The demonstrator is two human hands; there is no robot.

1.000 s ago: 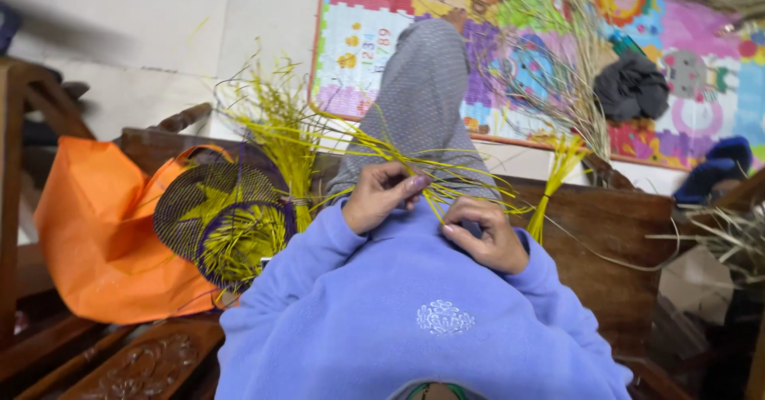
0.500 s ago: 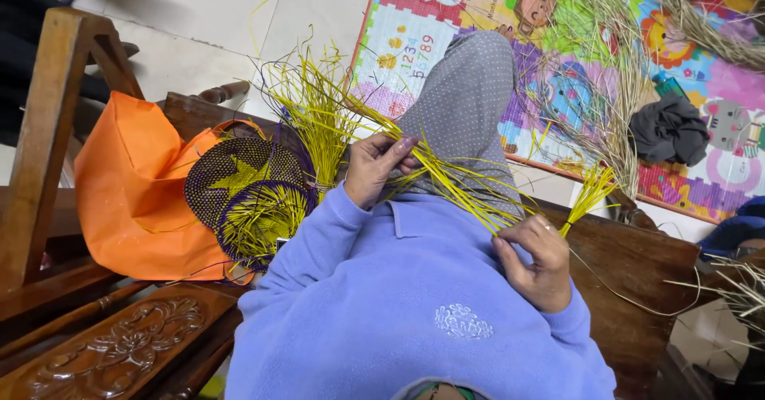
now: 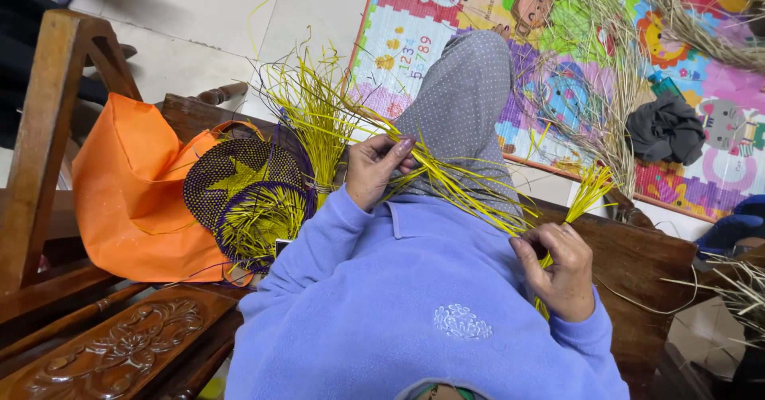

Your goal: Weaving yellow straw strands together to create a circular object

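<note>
Left hand [image 3: 376, 169] is up at the chest, its grip pinched closed on a bundle of yellow straw strips [image 3: 454, 189]. The strips run on a long diagonal, down and away from that grip toward the right hand [image 3: 562, 268], which has its grip curled shut around the lower end beside the hip. Past the left grip the loose ends fan upward, just beside a dark woven disc [image 3: 247, 197] resting against an orange bag [image 3: 127, 193].
</note>
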